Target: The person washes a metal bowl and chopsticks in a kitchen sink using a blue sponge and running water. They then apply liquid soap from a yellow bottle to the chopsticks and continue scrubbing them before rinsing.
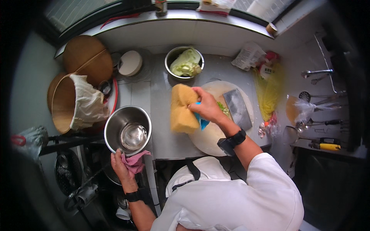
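Note:
My right hand (209, 105) pinches a thick yellow sponge (180, 111) above the steel worktop. A bright blue piece of thin material (203, 123) shows beneath that hand; whether it is held cannot be told. My left hand (121, 167) grips the lower rim of a deep stainless steel pot (112, 131), along with a crumpled pink cloth (136, 163). The pot is tilted towards me and its shiny bottom shows. Right of the sponge lies a round cutting board (208, 144), bearing a wide cleaver (238, 109) and chopped greens (222, 108).
A metal bowl (166, 63) with a cabbage (186, 63) stands at the back. Wooden steamer-like tubs (62, 106) with white cloth (86, 106) fill the left. At right are a yellow plastic bag (267, 92), garlic (262, 130) and hanging ladles (305, 96).

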Available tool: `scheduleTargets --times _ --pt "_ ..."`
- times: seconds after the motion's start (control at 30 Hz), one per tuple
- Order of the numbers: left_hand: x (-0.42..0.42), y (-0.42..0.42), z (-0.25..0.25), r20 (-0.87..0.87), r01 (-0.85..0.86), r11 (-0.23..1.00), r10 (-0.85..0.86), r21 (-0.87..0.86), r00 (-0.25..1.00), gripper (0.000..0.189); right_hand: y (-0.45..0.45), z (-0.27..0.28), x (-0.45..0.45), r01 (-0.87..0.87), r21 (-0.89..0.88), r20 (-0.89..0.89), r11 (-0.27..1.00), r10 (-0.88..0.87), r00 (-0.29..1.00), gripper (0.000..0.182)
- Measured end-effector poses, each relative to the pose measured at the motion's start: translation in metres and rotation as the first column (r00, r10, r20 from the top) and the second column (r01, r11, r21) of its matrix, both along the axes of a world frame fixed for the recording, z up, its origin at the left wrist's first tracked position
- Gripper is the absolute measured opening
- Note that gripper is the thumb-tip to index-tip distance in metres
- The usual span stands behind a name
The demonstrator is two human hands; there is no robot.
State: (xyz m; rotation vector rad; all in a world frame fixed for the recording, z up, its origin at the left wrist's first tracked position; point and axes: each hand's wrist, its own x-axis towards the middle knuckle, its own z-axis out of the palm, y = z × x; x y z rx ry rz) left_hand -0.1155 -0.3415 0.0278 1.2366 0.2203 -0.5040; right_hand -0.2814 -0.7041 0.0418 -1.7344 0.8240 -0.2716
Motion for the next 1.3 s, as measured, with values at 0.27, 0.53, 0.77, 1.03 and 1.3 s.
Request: scheduleTargets --times 0.27,0.53,0.77,1.03,1.3 --pt "0.022 -0.041 -0.022 -0.056 0.073 0.997 -0.074 -0.031 0.996 0.007 -0.137 -0.031 -0.091 0.601 0.048 0.183 0.798 -0.599 0.78 0.046" --pt "0.032 -0.053 -0.037 -0.066 0.088 0.995 -0.091 -0.052 0.994 0.011 -0.205 -0.072 -0.085 0.693 0.033 0.185 0.72 -0.686 0.704 0.039" --pt "0.035 -0.064 -0.041 -0.047 0.144 0.99 -0.144 -0.007 0.988 0.015 -0.245 -0.125 -0.049 0.714 -0.253 0.104 0.653 -0.715 0.691 0.049" --pt "0.028 -0.055 -0.054 -0.125 0.142 0.989 -0.135 0.049 0.983 0.012 -0.25 -0.145 -0.017 0.673 -0.095 0.031 0.733 -0.674 0.738 0.028" --pt "0.023 -0.063 -0.056 -0.132 0.146 0.989 -0.149 -0.03 0.98 0.008 -0.211 -0.099 -0.031 0.603 0.087 0.151 0.793 -0.608 0.779 0.057"
